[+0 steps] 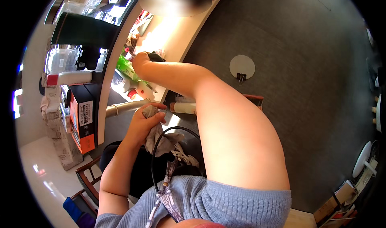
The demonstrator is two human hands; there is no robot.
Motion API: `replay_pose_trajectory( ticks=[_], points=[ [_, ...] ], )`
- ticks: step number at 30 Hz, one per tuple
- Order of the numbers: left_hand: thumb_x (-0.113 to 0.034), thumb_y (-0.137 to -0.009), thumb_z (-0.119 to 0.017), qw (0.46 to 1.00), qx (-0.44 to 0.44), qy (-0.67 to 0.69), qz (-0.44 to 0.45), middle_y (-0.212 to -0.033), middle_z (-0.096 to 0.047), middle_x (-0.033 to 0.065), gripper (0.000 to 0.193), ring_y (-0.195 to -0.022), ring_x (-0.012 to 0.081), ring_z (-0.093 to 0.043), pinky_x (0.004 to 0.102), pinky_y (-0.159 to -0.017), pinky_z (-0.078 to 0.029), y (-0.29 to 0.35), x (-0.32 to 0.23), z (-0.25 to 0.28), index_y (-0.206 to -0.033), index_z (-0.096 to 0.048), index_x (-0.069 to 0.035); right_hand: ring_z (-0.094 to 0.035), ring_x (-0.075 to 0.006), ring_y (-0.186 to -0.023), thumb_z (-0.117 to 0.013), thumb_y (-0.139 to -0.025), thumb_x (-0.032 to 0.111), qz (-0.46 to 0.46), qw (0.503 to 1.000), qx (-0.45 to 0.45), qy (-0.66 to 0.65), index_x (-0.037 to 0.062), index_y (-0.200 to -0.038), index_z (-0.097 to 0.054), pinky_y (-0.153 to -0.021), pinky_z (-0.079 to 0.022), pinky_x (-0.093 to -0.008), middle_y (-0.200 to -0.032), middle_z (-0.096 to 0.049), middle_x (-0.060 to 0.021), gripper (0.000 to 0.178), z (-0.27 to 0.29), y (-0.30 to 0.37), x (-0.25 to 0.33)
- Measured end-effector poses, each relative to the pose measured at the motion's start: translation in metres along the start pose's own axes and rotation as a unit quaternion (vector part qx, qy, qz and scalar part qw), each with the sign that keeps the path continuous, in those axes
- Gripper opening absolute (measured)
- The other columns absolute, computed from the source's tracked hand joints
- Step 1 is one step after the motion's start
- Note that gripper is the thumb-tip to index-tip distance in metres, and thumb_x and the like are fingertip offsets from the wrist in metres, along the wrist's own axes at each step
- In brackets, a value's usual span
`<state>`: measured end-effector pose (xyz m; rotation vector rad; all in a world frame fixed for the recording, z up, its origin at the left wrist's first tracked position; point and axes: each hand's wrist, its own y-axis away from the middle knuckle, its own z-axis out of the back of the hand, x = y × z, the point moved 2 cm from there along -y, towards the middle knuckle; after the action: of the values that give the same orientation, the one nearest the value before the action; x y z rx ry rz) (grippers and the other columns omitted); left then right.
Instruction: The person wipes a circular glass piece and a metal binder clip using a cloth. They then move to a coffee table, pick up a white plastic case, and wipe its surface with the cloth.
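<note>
My left hand grips a crumpled grey cloth, which hangs below the fingers; the thumb presses on it and the index finger reaches outward. My right arm stretches forward over the light wooden shelf board. There my right hand is curled, its fingertips turned away, so what they hold is hidden. A green bottle lies right beside that hand on its left. Just past the wrist is a dark flat object. A grey-white bottle with a red part sits nearer to me.
At left, an upper shelf carries a black-and-orange box, a dark green box and clear containers. A metal post stands below. A white disc with a black clip lies on the dark floor. A black cable loops before me.
</note>
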<state>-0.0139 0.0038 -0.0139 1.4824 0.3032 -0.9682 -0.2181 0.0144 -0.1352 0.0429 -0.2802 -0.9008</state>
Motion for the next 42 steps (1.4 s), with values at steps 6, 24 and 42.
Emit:
replay_pose_trajectory(
  ticks=[6, 24, 42],
  points=[
    [-0.006, -0.082, -0.071, 0.910, -0.249, -0.229, -0.239, -0.089, -0.061, 0.0040, 0.069, -0.082, 0.0081, -0.056, 0.0233, -0.072, -0.047, 0.012, -0.053, 0.012, -0.143, -0.039, -0.007, -0.068, -0.0231, -0.098, -0.069, -0.079, 0.019, -0.049, 0.990, -0.105, -0.084, 0.0143, -0.101, -0.073, -0.073, -0.053, -0.0352, -0.103, -0.070, -0.0065, 0.023, 0.072, 0.035, -0.071],
    [-0.007, -0.077, -0.068, 0.729, -0.453, -0.467, -0.214, -0.065, -0.054, 0.0069, 0.100, -0.058, 0.0230, -0.055, 0.0343, -0.060, -0.045, 0.011, -0.100, 0.006, -0.150, 0.001, -0.007, -0.066, -0.0272, -0.093, -0.069, -0.074, 0.029, -0.214, 0.667, -0.410, -0.585, 0.0166, -0.103, -0.070, -0.083, -0.050, -0.0379, -0.094, -0.071, -0.0110, 0.031, 0.078, -0.037, -0.175],
    [-0.002, -0.074, -0.067, 0.738, -0.437, -0.467, -0.215, -0.068, -0.055, 0.0062, 0.103, -0.063, 0.0195, -0.055, 0.0310, -0.069, -0.046, 0.002, -0.104, 0.009, -0.147, 0.006, 0.001, -0.048, -0.0268, -0.093, -0.068, -0.066, 0.019, -0.152, 0.296, -0.435, -0.837, 0.0016, -0.114, -0.042, -0.077, -0.044, -0.0391, -0.104, -0.047, -0.0183, 0.057, 0.105, -0.145, -0.186]
  ],
)
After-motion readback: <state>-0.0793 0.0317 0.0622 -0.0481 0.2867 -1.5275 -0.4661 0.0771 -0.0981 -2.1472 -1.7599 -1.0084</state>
